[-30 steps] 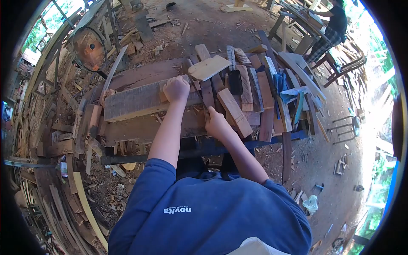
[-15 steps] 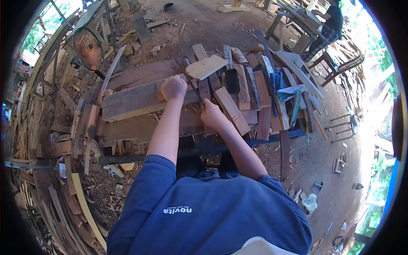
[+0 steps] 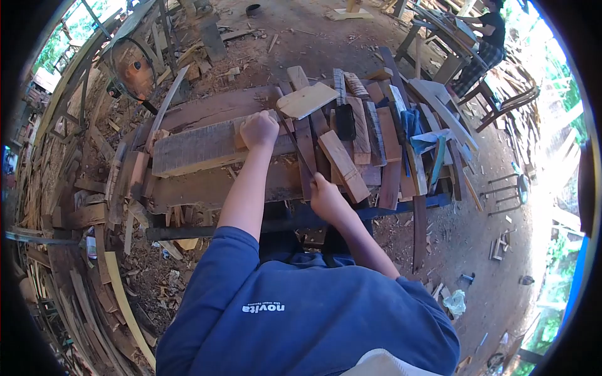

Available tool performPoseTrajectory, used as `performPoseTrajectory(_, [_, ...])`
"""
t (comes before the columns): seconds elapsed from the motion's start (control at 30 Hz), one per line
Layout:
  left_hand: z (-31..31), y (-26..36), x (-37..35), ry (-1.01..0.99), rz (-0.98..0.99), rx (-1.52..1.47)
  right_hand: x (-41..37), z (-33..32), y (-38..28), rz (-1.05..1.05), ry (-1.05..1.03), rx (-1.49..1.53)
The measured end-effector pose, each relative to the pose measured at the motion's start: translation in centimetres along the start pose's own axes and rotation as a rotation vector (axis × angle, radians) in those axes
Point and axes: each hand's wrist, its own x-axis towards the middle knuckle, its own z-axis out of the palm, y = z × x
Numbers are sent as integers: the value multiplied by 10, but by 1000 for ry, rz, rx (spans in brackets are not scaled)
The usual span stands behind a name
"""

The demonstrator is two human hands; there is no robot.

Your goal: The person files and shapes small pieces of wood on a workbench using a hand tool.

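My left hand (image 3: 259, 130) is closed round a small wood block (image 3: 239, 135), pressing it onto the thick grey-brown beam (image 3: 207, 147) on the bench. In my right hand (image 3: 327, 195), nearer to my body, is one end of a thin dark tool (image 3: 297, 145). That tool slants up and left, past the block's right end, beside my left hand. Whether it is a saw or a file is too small to tell. Just beyond it lies a pale flat board (image 3: 307, 100).
Wood offcuts (image 3: 343, 164) and a blue cloth (image 3: 411, 125) lie on the bench's right side. A round-framed fan (image 3: 133, 69) stands at the back left. A person (image 3: 488, 41) sits at another table, back right. Scraps and a plastic bag (image 3: 456, 302) lie on the ground.
My right hand has moved down and right, toward my body, drawing the dark tool with it. My left hand stays on the block. The whole view has shifted slightly.
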Motion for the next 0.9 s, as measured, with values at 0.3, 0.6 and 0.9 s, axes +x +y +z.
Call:
performPoseTrajectory(0.3, [4, 0, -3, 100, 9, 27, 44, 13, -11, 104, -48, -57])
performPoseTrajectory(0.6, [3, 1, 0, 17, -18, 53, -8, 9, 2, 47, 5, -24])
performPoseTrajectory(0.9, [-5, 2, 1, -21, -33, 55, 71, 12, -15, -1, 60, -95])
